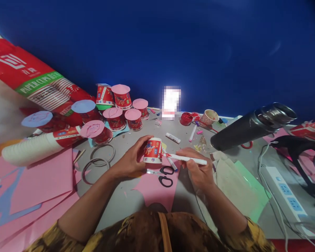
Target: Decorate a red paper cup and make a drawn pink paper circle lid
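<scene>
My left hand (132, 157) is closed around a red and white printed paper cup (153, 151), which lies on its side in the grip above the table. In my right hand (198, 168) is a white marker pen (191, 159), its red tip end pointing left at the cup's edge. Whether the tip touches the cup, I cannot tell. Below the cup, scissors (166, 176) with black handles rest on a cut sheet of pink paper (161, 194). Another pen with a blue end (173, 164) lies just behind the marker.
Several cups with pink or blue paper discs (120, 90) stand at the back left, near a stack of paper cups (34, 147). A glue stick (173, 138) lies mid-table. To the right are a black thermos (248, 127), a cloth (229, 182) and a power strip (285, 192).
</scene>
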`<action>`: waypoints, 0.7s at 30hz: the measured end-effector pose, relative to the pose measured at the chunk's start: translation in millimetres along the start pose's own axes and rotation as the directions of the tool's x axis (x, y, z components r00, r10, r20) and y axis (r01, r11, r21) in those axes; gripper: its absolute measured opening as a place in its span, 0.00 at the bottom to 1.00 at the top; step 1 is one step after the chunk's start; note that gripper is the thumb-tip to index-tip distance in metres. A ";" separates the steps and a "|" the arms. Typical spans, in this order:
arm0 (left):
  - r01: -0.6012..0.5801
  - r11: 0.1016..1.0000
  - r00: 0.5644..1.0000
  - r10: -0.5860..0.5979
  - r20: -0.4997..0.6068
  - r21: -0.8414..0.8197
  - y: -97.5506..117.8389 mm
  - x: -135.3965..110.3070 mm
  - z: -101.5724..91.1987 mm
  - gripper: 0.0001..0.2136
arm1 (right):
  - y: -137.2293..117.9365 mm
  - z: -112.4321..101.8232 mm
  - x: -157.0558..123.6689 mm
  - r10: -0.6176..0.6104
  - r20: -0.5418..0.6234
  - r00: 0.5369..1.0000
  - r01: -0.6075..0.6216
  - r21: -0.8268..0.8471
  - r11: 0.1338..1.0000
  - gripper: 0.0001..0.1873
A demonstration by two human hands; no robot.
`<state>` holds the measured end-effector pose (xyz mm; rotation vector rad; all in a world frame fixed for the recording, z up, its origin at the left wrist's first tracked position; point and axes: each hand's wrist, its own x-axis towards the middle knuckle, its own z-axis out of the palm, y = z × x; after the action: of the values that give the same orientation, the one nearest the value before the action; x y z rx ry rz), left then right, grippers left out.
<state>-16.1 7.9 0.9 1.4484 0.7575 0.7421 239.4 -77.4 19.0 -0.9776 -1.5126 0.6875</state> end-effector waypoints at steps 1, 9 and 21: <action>0.012 1.000 1.000 -0.012 0.006 0.003 -0.3 -0.2 0.3 0.45 | 0.0 0.1 -0.8 -0.017 0.015 1.000 0.017 -0.008 1.000 0.17; 0.030 0.999 0.999 -0.030 0.029 -0.017 0.3 -0.1 0.3 0.45 | -6.4 7.2 -2.8 0.010 -0.012 1.000 -0.011 -0.143 0.990 0.03; 0.007 0.999 0.998 -0.010 0.061 0.050 -5.3 -0.4 -2.6 0.43 | -1.1 18.0 -5.2 -0.085 0.029 0.996 0.089 -0.197 0.976 0.02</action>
<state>-18.5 9.1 -4.4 1.5047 0.7394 0.6734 221.6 -80.6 14.1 -1.0489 -1.6551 0.4927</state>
